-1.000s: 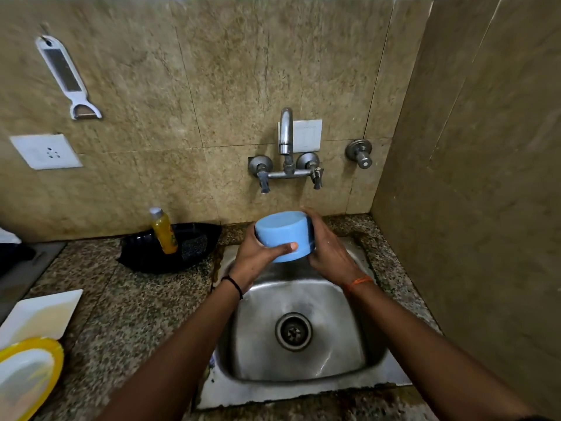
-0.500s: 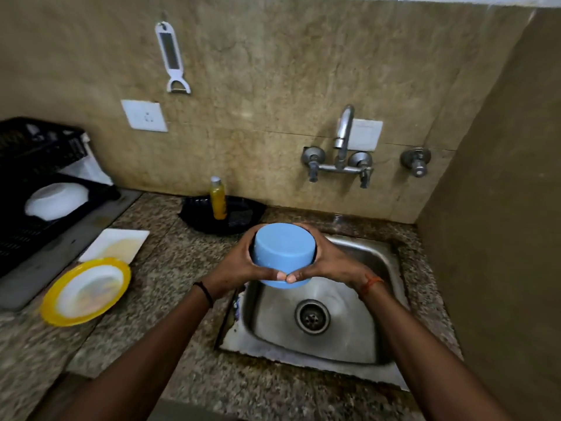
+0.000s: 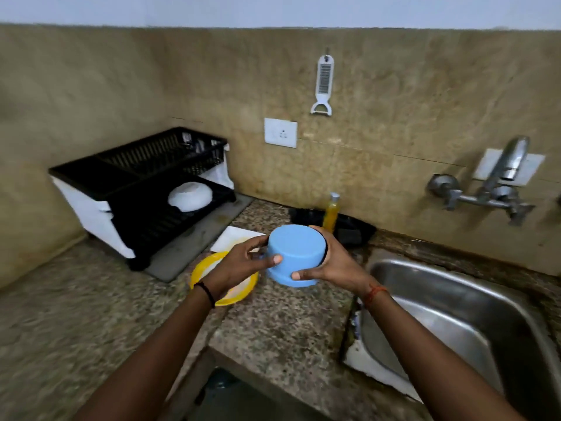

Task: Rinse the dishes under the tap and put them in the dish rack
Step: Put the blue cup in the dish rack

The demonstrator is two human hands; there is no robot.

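Note:
A blue bowl (image 3: 296, 252) is held upside down, its flat base toward me, above the granite counter left of the sink (image 3: 455, 305). My left hand (image 3: 239, 264) grips its left side and my right hand (image 3: 334, 262) its right side. The black dish rack (image 3: 136, 183) stands at the far left against the wall, with a white bowl (image 3: 190, 196) upside down on its lower tier. The tap (image 3: 504, 168) juts from the wall at the right; no water shows. Below my left hand lies a yellow-rimmed plate (image 3: 212, 268), and a white square plate (image 3: 230, 241) lies behind it.
A yellow bottle (image 3: 330, 212) stands in a black tray (image 3: 352, 229) against the wall. A white peeler (image 3: 323, 83) hangs above a wall socket (image 3: 280, 132). A grey mat (image 3: 194, 241) lies under the rack. The counter's front edge has a gap (image 3: 224, 387) below.
Both hands have carried the blue bowl left, from over the sink to above the counter near the plates. My view has swung left, bringing the whole dish rack in.

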